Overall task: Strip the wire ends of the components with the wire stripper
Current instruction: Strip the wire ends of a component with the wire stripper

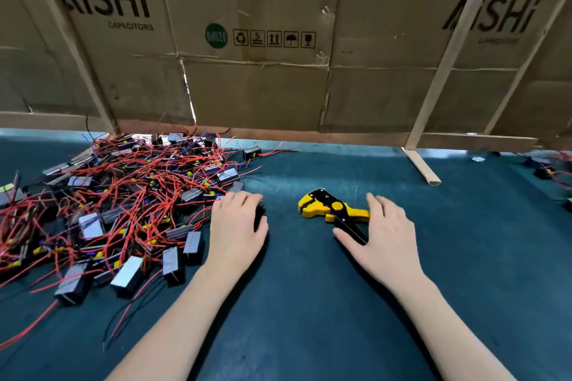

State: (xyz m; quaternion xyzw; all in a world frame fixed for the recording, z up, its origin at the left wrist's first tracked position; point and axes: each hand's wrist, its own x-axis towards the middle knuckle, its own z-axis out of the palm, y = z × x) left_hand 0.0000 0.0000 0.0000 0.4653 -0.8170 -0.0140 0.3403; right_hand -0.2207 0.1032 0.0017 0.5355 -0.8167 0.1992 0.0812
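A yellow and black wire stripper (325,206) lies on the dark green mat (309,303), jaws pointing left. My right hand (383,235) lies over its handles with the fingers fairly straight and the thumb spread beside the black handle. A big heap of black components (123,213) with grey tape and red wires fills the left of the mat. My left hand (236,223) is at the heap's right edge, its fingers curled over one dark component (260,216) that is mostly hidden beneath it.
A cardboard wall (278,56) on wooden battens closes off the back of the table. One batten foot (422,167) juts onto the mat at the right. More components (548,168) lie at the far right edge.
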